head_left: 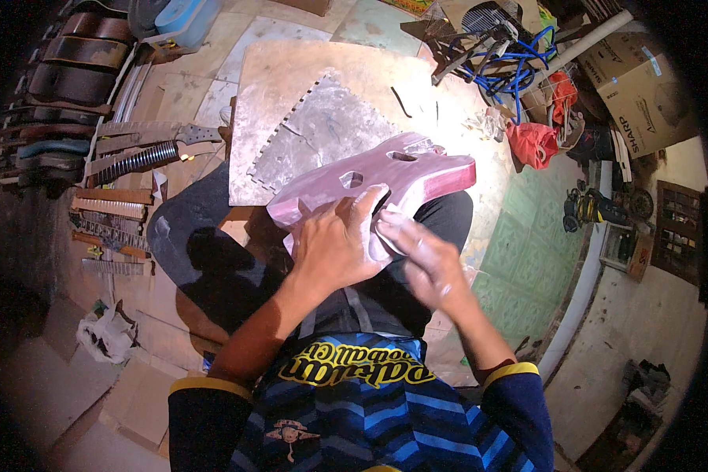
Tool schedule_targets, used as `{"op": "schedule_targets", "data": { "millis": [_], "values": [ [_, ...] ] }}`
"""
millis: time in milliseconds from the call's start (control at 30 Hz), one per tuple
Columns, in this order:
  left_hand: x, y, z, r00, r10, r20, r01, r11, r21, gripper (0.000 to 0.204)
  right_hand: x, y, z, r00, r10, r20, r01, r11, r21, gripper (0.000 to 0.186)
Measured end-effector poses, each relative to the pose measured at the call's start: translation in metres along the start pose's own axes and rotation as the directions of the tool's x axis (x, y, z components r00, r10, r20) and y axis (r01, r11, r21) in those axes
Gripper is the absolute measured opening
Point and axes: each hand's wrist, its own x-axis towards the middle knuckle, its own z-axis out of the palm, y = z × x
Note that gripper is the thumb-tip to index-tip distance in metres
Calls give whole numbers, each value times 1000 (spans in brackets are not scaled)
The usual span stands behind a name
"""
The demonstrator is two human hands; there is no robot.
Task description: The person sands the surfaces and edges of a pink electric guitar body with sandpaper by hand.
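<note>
A pink-purple guitar body (322,185), dusted with pale powder, rests tilted across my lap. Rounded cutouts pierce its upper face. My left hand (326,236) grips its near part, the thumb lying along the edge of a curved cutaway. Inside that cutaway, my right hand (425,256) presses a small pale folded sheet (384,230) against the wood. Sandpaper seems likely, but its face is hidden under the fingers. White dust coats the fingers of my right hand, which is slightly blurred.
Beyond my knees lies a wooden board (275,71) with a grey notched mat (322,118). Stacked guitar bodies (75,75) and necks (114,208) line the left. A blue cable (519,67), red bag (533,143) and cardboard boxes (645,94) stand at right.
</note>
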Motion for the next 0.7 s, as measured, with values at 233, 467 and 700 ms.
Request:
{"op": "schedule_targets", "data": {
  "millis": [233, 467, 700],
  "values": [
    [-4, 1, -5, 1000, -23, 6, 24, 994, -106, 95, 10, -20, -21, 976, -35, 213, 59, 992, -108, 65],
    [-4, -4, -6, 997, 24, -70, -31, 994, -101, 102, 17, -27, -29, 954, 0, 299, 42, 990, -136, 64],
    [-6, -3, -12, 992, -80, 99, 87, 993, -75, 127, 13, -29, -26, 960, -12, 279, 49, 991, -126, 67]
  ]
}}
